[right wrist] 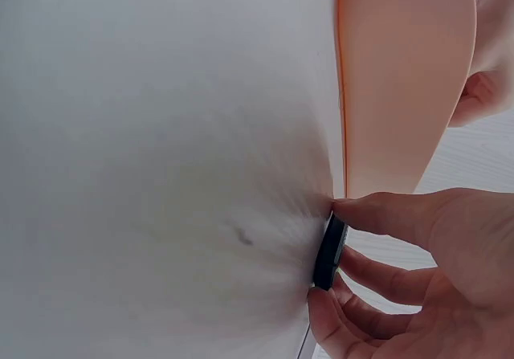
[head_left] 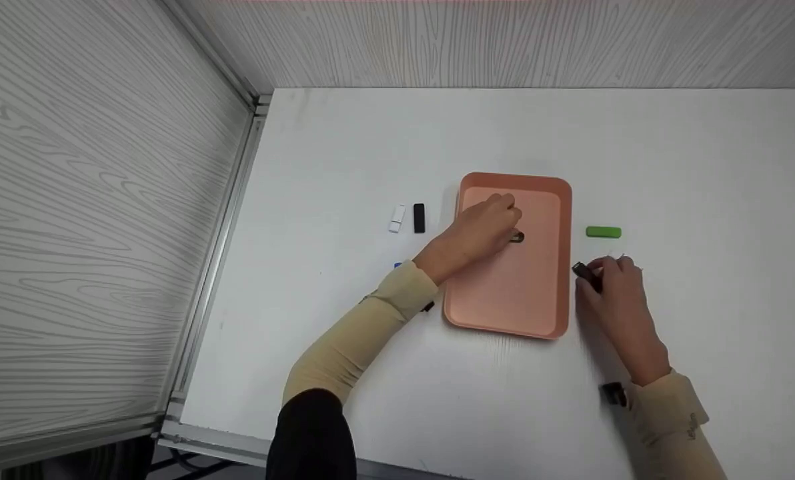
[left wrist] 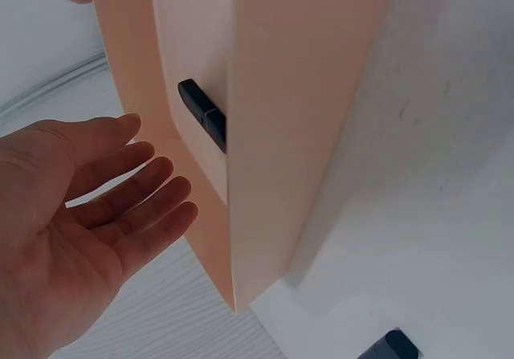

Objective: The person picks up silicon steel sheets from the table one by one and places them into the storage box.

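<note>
My left hand (head_left: 481, 230) is above the pink tray (head_left: 507, 330), its fingers loosely bent. Just beside it a black USB stick (head_left: 517, 237) lies on the tray floor. In the left wrist view the thumb and fingers of that hand (left wrist: 96, 206) stand apart from the USB stick (left wrist: 202, 114), with nothing between them. To the right of the tray my right hand (head_left: 617, 300) pinches another black USB stick (head_left: 585, 273) between thumb and fingers. The right wrist view has this stick (right wrist: 329, 250) down at the white table surface, close to the tray's outer wall (right wrist: 401, 78).
Left of the tray lie a white USB stick (head_left: 397, 218) and a black one (head_left: 419, 218). A blue thing (head_left: 397, 265) and a dark thing (head_left: 428, 307) are mostly hidden by the left arm. A green USB stick (head_left: 603, 232) lies right of the tray.
</note>
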Tool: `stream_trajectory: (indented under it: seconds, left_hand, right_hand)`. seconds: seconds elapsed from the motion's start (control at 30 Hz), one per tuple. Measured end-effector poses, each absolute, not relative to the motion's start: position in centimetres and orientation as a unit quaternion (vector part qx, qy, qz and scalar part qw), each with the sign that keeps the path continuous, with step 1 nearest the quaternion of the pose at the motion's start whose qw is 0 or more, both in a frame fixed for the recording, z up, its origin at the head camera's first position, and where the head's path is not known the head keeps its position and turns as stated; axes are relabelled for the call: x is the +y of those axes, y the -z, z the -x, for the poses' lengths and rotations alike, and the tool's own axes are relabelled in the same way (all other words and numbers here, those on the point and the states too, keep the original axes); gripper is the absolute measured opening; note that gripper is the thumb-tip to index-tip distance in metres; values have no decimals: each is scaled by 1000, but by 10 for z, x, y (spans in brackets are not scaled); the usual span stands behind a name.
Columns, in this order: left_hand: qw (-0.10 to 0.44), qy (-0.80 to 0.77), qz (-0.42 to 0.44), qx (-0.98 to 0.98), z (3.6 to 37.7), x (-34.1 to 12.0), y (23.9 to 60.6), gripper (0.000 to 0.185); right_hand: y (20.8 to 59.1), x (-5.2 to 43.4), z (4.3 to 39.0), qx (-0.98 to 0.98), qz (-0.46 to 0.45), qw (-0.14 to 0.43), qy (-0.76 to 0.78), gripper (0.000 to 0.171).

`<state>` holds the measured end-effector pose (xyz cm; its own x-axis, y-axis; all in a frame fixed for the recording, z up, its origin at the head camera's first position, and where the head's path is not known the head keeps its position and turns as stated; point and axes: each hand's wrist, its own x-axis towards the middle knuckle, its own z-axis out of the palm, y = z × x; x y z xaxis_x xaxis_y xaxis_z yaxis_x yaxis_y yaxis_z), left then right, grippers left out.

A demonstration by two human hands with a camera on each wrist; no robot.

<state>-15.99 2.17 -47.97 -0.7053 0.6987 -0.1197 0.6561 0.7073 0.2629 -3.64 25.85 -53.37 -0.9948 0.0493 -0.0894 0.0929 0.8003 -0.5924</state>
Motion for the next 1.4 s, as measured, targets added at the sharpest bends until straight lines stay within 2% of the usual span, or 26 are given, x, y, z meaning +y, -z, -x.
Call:
stream_trajectory:
  seconds: [0.57, 1.17, 1.4]
  left_hand:
    - [35, -222, -325, 919, 147, -45, 458, 30]
    - [52, -302, -210, 928, 117, -92, 481, 28]
    - [60, -304, -194, 931, 110, -97, 484, 28]
  right_hand:
    - [534, 265, 39, 940, -43, 53, 334, 29]
    - [526, 281, 39, 925, -69, 94, 360, 38]
    - [517, 292, 44, 913, -95, 133, 375, 51]
